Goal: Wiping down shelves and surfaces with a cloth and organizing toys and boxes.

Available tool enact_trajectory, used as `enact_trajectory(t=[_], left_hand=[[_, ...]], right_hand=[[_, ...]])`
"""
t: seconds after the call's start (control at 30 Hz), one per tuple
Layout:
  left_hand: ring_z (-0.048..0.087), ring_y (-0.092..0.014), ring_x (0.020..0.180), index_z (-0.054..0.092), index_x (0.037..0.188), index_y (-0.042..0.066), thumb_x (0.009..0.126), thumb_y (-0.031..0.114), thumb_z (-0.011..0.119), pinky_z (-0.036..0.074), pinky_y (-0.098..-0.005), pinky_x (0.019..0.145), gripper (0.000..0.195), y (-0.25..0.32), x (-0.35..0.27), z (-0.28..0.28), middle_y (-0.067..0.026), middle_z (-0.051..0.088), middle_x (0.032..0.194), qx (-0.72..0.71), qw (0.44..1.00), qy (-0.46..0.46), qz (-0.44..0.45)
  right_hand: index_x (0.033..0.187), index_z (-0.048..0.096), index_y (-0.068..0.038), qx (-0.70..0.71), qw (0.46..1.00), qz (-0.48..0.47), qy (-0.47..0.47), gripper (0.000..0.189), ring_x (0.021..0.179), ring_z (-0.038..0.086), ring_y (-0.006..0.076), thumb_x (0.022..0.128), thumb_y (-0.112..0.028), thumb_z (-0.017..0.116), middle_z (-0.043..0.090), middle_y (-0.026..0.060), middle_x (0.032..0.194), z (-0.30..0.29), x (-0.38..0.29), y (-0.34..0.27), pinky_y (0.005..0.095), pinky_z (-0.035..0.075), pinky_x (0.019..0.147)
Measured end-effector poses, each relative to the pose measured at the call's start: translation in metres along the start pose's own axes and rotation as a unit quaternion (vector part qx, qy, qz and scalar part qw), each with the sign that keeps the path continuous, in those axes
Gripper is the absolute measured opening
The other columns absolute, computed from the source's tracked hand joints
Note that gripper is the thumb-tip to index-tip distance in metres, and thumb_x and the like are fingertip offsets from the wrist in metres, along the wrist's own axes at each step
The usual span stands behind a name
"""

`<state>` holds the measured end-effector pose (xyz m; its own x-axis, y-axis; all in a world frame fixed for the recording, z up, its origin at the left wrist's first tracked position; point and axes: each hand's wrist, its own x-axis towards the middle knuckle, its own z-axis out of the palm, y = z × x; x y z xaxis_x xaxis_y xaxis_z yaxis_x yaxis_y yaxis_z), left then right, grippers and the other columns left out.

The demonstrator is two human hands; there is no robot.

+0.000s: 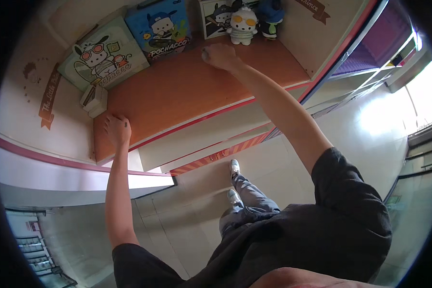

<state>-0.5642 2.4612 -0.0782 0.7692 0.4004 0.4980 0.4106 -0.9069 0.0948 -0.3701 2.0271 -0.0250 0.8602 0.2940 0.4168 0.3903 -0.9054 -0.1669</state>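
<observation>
My left hand (pixel 118 129) rests on the orange shelf board (pixel 172 97) near its left front corner, fingers slightly spread and holding nothing. Just beyond it, against the side panel, sits a small white box (pixel 94 100). Farther back and right, my right hand (pixel 221 57) is curled low over the board. A small grey thing (pixel 205 55) shows at its fingers, too little of it visible to name. Close by stands a white dog figure (pixel 243 26) with orange glasses, beside a blue-hooded figure (pixel 270 18).
A pale green printed box (pixel 104 54) and a blue one (pixel 158 28) lean at the back. Behind the dog figure is a white-edged box (pixel 216 19). The unit's side panels (pixel 320 39) bear writing. Below are a lower shelf (pixel 208 133) and tiled floor (pixel 190 201).
</observation>
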Motion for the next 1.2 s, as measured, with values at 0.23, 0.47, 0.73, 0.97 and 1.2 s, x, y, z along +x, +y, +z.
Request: enact_trajectory(t=[0.23,0.47,0.73,0.97,1.2], left_hand=[[0.059,-0.045,0.102,0.059,0.115,-0.003,0.098,0.021,0.049,0.047,-0.0513,0.094,0.032,0.009,-0.004,-0.004,-0.0266,0.064,0.112,-0.023,0.999,0.023,0.000],[0.058,-0.046,0.103,0.058,0.117,-0.003,0.098,0.020,0.049,0.046,-0.0518,0.095,0.031,0.023,-0.004,-0.022,-0.0268,0.063,0.112,-0.024,0.999,0.017,0.018],[0.058,-0.046,0.103,0.058,0.116,-0.003,0.098,0.021,0.050,0.046,-0.0524,0.095,0.031,0.017,-0.014,-0.033,-0.0265,0.063,0.112,-0.016,0.999,-0.010,-0.031],[0.058,-0.046,0.099,0.058,0.111,-0.003,0.097,0.020,0.050,0.046,-0.0521,0.091,0.028,0.027,-0.004,-0.025,-0.0268,0.064,0.111,-0.031,0.999,0.005,-0.012],[0.058,-0.045,0.098,0.059,0.107,-0.002,0.097,0.021,0.050,0.046,-0.0516,0.089,0.027,0.030,-0.002,-0.034,-0.0263,0.065,0.109,-0.035,0.999,0.022,-0.026]], right_hand=[[0.090,0.080,-0.010,0.018,0.994,-0.058,0.095,0.028,0.079,0.071,0.0385,0.095,-0.028,0.059,0.078,0.0115,0.096,0.064,0.067,-0.006,0.0540,0.051,0.058],[0.086,0.079,-0.008,-0.040,0.998,0.048,-0.001,0.020,0.065,0.066,0.0355,0.090,-0.021,0.065,0.075,0.0111,0.085,0.117,0.125,0.030,0.0484,0.049,0.052],[0.087,0.076,-0.001,0.285,0.798,-0.006,-0.530,0.024,0.069,0.069,0.0366,0.093,-0.019,0.062,0.074,0.0205,0.092,0.063,0.216,0.014,0.0506,0.050,0.054],[0.087,0.076,-0.003,0.236,0.877,-0.068,-0.414,0.020,0.071,0.070,0.0357,0.092,-0.017,0.062,0.075,0.0181,0.091,0.113,0.223,0.058,0.0502,0.051,0.055],[0.088,0.076,-0.006,0.165,0.948,-0.110,-0.248,0.017,0.073,0.072,0.0349,0.090,-0.015,0.063,0.076,0.0156,0.091,0.093,0.173,0.003,0.0497,0.053,0.056]])
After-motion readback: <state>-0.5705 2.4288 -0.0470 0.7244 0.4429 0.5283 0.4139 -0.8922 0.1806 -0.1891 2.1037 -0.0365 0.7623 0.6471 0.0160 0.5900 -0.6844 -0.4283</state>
